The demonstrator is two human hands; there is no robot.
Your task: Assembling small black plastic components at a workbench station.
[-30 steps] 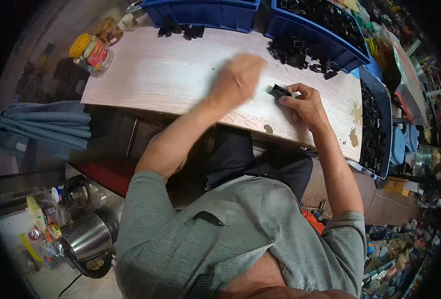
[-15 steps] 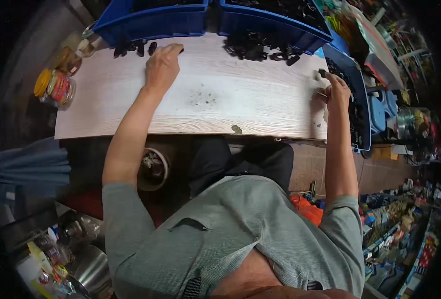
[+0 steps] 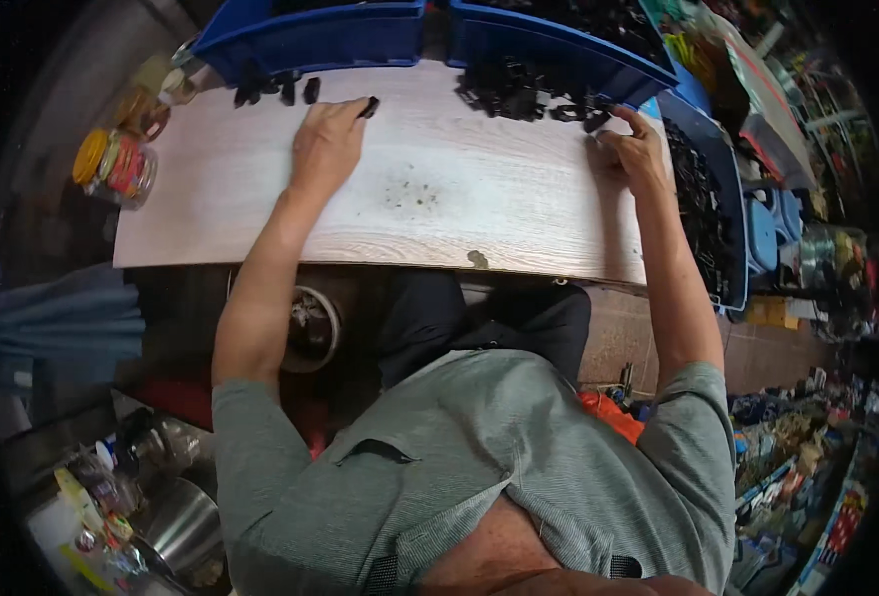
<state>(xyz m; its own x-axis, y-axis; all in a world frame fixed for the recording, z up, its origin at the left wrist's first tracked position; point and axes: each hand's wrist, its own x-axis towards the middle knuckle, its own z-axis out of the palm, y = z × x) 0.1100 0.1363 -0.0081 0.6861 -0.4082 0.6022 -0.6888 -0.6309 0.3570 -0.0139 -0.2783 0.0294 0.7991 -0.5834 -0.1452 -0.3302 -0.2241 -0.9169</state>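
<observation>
My left hand (image 3: pixel 328 139) is closed over the white table, pinching a small black plastic part (image 3: pixel 368 107) at its fingertips. A few similar black pieces (image 3: pixel 288 89) lie just beyond it to the left, near a blue bin. My right hand (image 3: pixel 636 151) is at the right end of a pile of black plastic parts (image 3: pixel 507 89). Its thumb and index finger are apart around the pile's outermost piece (image 3: pixel 596 120); no firm grip shows. The exact kind of the parts is too small to make out.
Two blue bins, one on the left (image 3: pixel 310 42) and one on the right (image 3: pixel 559 48), stand along the far edge with black parts inside. Another blue bin (image 3: pixel 725 219) of black parts borders the table's right side. A yellow-lidded jar (image 3: pixel 116 167) stands at the left edge.
My right hand has moved left and away from me, from beside the right-hand bin to the pile; the black piece at its fingertips no longer shows there. My left hand keeps its part, now more visible.
</observation>
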